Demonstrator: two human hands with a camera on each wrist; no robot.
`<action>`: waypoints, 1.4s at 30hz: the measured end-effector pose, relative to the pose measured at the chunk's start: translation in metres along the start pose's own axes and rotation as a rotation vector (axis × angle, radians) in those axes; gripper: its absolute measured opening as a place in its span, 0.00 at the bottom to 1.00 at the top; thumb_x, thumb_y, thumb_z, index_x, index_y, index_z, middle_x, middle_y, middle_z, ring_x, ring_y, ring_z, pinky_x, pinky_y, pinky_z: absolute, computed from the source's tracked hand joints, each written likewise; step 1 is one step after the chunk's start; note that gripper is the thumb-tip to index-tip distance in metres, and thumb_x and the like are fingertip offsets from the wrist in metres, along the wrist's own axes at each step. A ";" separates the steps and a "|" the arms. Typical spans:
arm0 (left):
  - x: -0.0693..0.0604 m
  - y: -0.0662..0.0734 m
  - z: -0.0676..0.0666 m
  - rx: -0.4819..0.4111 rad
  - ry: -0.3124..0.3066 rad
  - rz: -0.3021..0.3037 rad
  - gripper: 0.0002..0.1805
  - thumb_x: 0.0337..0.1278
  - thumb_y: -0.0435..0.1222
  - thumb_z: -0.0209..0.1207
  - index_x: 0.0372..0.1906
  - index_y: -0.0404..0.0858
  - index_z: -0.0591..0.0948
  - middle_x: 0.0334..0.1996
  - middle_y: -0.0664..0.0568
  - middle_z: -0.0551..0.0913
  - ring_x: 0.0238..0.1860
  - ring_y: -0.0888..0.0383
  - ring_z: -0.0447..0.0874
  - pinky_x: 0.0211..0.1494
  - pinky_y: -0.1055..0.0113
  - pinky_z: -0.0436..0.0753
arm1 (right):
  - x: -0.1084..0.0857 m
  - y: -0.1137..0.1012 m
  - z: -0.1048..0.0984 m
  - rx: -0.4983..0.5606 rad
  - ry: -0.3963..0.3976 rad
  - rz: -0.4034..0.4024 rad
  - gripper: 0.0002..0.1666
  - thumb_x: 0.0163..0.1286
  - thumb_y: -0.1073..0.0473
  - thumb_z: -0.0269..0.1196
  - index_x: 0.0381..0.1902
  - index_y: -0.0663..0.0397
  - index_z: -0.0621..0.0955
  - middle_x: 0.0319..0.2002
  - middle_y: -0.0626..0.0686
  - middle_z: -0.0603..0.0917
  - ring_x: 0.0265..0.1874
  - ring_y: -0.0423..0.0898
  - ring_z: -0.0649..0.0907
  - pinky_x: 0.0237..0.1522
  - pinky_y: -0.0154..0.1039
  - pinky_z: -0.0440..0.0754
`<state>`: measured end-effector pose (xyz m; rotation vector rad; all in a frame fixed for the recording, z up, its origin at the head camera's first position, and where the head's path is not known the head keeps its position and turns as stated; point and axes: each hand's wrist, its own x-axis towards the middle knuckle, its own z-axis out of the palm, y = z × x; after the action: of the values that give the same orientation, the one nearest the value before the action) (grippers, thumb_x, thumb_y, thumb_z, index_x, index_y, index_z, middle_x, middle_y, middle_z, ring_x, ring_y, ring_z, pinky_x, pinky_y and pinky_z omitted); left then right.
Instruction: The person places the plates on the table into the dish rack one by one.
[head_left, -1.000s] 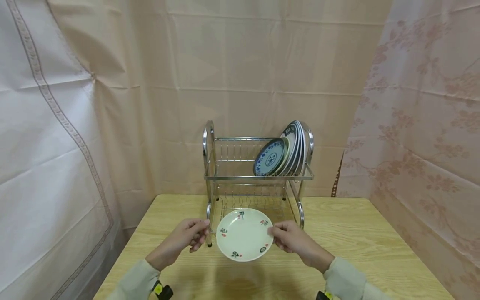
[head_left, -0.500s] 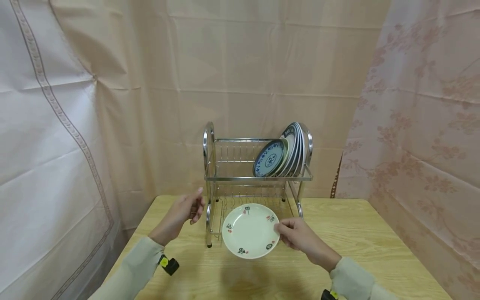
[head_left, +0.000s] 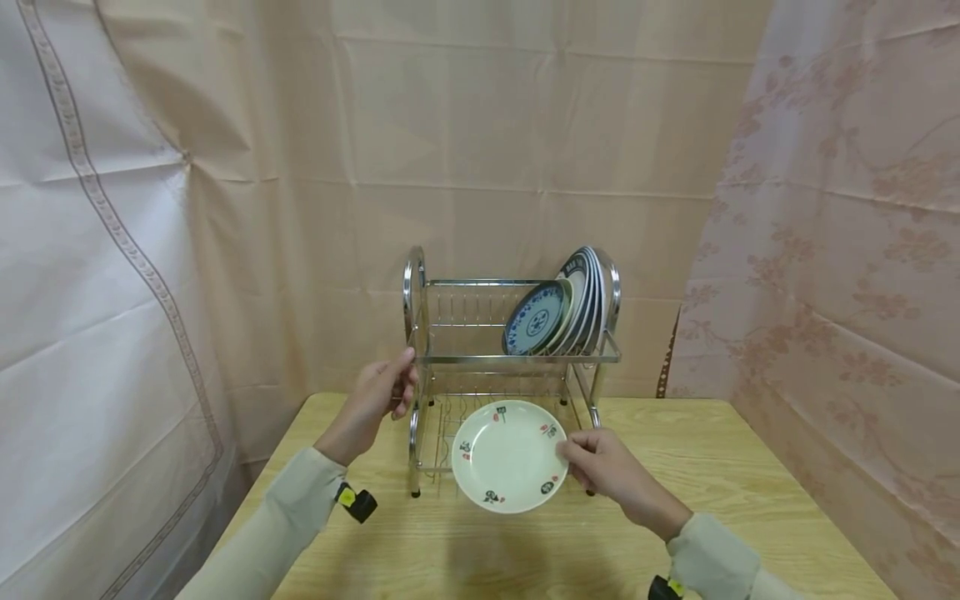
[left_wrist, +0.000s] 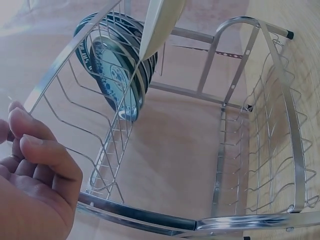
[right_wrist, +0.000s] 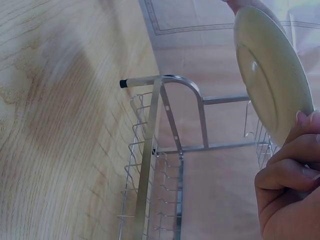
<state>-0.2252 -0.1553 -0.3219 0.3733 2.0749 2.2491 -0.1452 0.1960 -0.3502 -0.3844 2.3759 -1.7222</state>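
My right hand (head_left: 600,465) pinches the right rim of a pale round plate (head_left: 510,457) with small black and red motifs. The plate is tilted face toward me, in front of the lower tier of a two-tier metal dish rack (head_left: 517,359). In the right wrist view the plate's underside (right_wrist: 267,75) shows above my curled fingers. My left hand (head_left: 375,404) is at the rack's upper left front corner, fingers loosely curled. In the left wrist view, that hand (left_wrist: 37,175) covers the end of the front bar; whether it touches the bar is unclear.
Several plates lean upright at the right end of the upper tier, a blue-patterned plate (head_left: 536,318) foremost. The rack stands on a light wooden table (head_left: 675,467). Beige cloth (head_left: 480,150) hangs behind it, with further cloth on both sides.
My left hand has risen from beside the plate to the rack's upper left corner. My right hand has carried the plate slightly right and up.
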 end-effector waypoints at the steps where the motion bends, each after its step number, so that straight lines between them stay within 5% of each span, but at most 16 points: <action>1: 0.001 0.000 0.000 -0.005 0.006 -0.002 0.27 0.73 0.58 0.55 0.33 0.37 0.77 0.21 0.53 0.75 0.19 0.60 0.69 0.23 0.71 0.70 | 0.000 0.000 0.000 0.001 -0.002 -0.001 0.18 0.80 0.57 0.55 0.36 0.66 0.83 0.17 0.45 0.71 0.14 0.38 0.65 0.19 0.30 0.65; 15: 0.005 0.002 0.002 -0.025 0.057 -0.009 0.28 0.74 0.58 0.54 0.34 0.35 0.77 0.21 0.54 0.74 0.19 0.61 0.69 0.23 0.71 0.70 | -0.005 -0.011 -0.003 0.027 -0.007 -0.027 0.21 0.80 0.57 0.56 0.35 0.73 0.78 0.18 0.47 0.71 0.15 0.37 0.65 0.18 0.29 0.63; 32: 0.009 -0.001 0.003 -0.063 0.030 0.015 0.24 0.76 0.53 0.54 0.31 0.37 0.76 0.20 0.54 0.74 0.19 0.61 0.68 0.22 0.72 0.70 | -0.008 -0.036 -0.018 -0.022 0.119 -0.059 0.18 0.80 0.55 0.57 0.35 0.65 0.81 0.19 0.48 0.71 0.17 0.39 0.65 0.20 0.31 0.63; 42: 0.007 -0.002 0.005 -0.114 0.031 0.023 0.23 0.77 0.52 0.54 0.30 0.39 0.75 0.19 0.54 0.74 0.18 0.61 0.68 0.21 0.72 0.68 | -0.005 -0.051 -0.026 -0.041 0.151 -0.162 0.17 0.80 0.59 0.56 0.41 0.70 0.84 0.19 0.47 0.72 0.17 0.38 0.66 0.20 0.30 0.64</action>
<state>-0.2312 -0.1484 -0.3229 0.3590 1.9547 2.3877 -0.1428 0.2056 -0.2933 -0.4814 2.5531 -1.8338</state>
